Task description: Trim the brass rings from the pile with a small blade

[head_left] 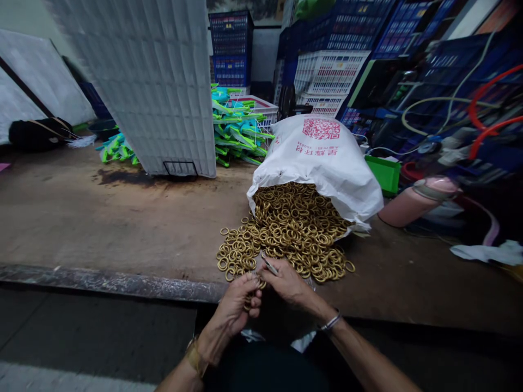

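Observation:
A white sack (322, 158) lies on its side on the brown worktable (102, 218), and a heap of brass rings (286, 228) spills from its mouth toward me. My left hand (239, 302) is closed on several brass rings at the table's near edge. My right hand (288, 280) is right beside it, pinching a thin metal tool (269, 265) that points at the rings in my left hand. Both hands sit just in front of the heap's near side.
A tall white grid panel (155, 81) stands at the back left. Green and blue plastic parts (237, 128) are piled behind it. Blue and white crates (327, 60) are stacked at the back. A pink cylinder (412, 201), a green box (384, 171) and hoses lie at the right.

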`<state>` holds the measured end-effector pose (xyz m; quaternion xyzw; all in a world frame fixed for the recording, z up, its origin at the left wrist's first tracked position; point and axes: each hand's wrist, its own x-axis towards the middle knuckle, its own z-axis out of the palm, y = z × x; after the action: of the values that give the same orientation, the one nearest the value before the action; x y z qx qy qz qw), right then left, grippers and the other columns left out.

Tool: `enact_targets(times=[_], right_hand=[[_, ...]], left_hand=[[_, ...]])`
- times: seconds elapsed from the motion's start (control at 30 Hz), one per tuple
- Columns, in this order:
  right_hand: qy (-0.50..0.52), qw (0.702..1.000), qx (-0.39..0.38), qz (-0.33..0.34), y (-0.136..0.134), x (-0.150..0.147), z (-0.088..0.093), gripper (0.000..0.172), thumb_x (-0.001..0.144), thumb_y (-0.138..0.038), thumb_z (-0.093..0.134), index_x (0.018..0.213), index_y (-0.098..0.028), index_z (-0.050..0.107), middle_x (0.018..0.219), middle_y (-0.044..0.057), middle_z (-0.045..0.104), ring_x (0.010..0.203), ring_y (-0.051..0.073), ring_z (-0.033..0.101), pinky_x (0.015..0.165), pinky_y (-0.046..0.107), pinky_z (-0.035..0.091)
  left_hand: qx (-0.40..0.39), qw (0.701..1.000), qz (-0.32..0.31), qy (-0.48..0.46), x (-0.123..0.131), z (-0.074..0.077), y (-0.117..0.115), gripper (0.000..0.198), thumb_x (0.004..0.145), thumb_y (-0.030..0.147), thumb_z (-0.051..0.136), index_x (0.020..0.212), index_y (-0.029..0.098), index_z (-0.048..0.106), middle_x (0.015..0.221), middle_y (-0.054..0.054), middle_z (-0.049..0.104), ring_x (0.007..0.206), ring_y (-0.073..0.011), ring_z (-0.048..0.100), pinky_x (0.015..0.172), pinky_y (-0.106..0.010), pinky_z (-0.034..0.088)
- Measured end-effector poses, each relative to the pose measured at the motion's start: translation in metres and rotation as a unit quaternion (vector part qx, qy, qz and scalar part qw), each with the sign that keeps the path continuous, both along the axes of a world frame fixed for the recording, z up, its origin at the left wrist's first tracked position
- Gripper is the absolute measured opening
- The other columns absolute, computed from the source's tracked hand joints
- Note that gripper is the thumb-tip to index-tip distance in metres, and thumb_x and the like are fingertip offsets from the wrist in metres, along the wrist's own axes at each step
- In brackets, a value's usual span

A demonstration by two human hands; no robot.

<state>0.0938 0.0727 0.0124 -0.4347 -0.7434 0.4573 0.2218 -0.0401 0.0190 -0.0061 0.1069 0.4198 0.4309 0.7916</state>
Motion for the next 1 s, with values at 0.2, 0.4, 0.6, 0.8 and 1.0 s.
enact_targets(times=[0.2, 0.4, 0.6, 0.8, 1.0], right_hand=[[-0.015, 1.0, -0.004, -0.017, -0.007, -0.001, 0.003, 0.014, 0.077, -0.026, 0.048, 0.083, -0.017, 0.058, 0.065, -0.003, 0.055, 0.059, 0.01, 0.046, 0.055, 0.02, 0.031], [0.013, 0.999, -0.025, -0.023, -0.01, -0.002, -0.001, 0.014, 0.077, -0.026, 0.047, 0.075, -0.016, 0.056, 0.064, -0.002, 0.056, 0.059, 0.01, 0.047, 0.055, 0.02, 0.033], [0.046, 0.997, -0.051, -0.025, -0.009, -0.003, -0.001, 0.017, 0.077, -0.029, 0.046, 0.067, -0.016, 0.052, 0.061, -0.004, 0.049, 0.057, 0.009, 0.042, 0.055, 0.02, 0.033], [-0.026, 0.995, 0.064, -0.073, -0.011, 0.0, -0.008, 0.023, 0.082, -0.027, 0.036, 0.062, -0.019, 0.044, 0.058, -0.003, 0.045, 0.055, 0.01, 0.039, 0.053, 0.021, 0.03], [-0.189, 0.956, 0.222, -0.02, -0.024, 0.009, -0.012, 0.018, 0.066, -0.007, 0.038, 0.07, -0.02, 0.049, 0.062, -0.001, 0.053, 0.059, 0.012, 0.047, 0.055, 0.023, 0.027]], left_hand=[[-0.095, 0.99, 0.055, -0.092, 0.001, -0.002, 0.007, 0.014, 0.069, 0.015, 0.059, 0.076, 0.015, 0.047, 0.05, 0.005, 0.046, 0.033, -0.0014, 0.036, 0.034, -0.012, 0.015], [-0.118, 0.984, 0.049, -0.121, 0.003, 0.0, 0.007, 0.009, 0.071, 0.007, 0.05, 0.072, 0.015, 0.045, 0.047, 0.006, 0.041, 0.031, -0.001, 0.032, 0.034, -0.012, 0.013], [-0.113, 0.982, 0.035, -0.146, 0.001, -0.001, 0.005, 0.009, 0.07, 0.006, 0.048, 0.071, 0.015, 0.045, 0.049, 0.005, 0.041, 0.031, -0.0007, 0.029, 0.033, -0.012, 0.013], [-0.105, 0.98, 0.035, -0.164, 0.0, -0.001, 0.004, 0.011, 0.07, 0.007, 0.049, 0.069, 0.015, 0.042, 0.052, 0.004, 0.043, 0.032, -0.0004, 0.028, 0.033, -0.011, 0.012], [-0.104, 0.978, 0.069, -0.165, 0.001, 0.005, 0.006, 0.011, 0.071, 0.008, 0.05, 0.067, 0.015, 0.042, 0.048, 0.006, 0.04, 0.031, -0.0005, 0.028, 0.031, -0.011, 0.014]])
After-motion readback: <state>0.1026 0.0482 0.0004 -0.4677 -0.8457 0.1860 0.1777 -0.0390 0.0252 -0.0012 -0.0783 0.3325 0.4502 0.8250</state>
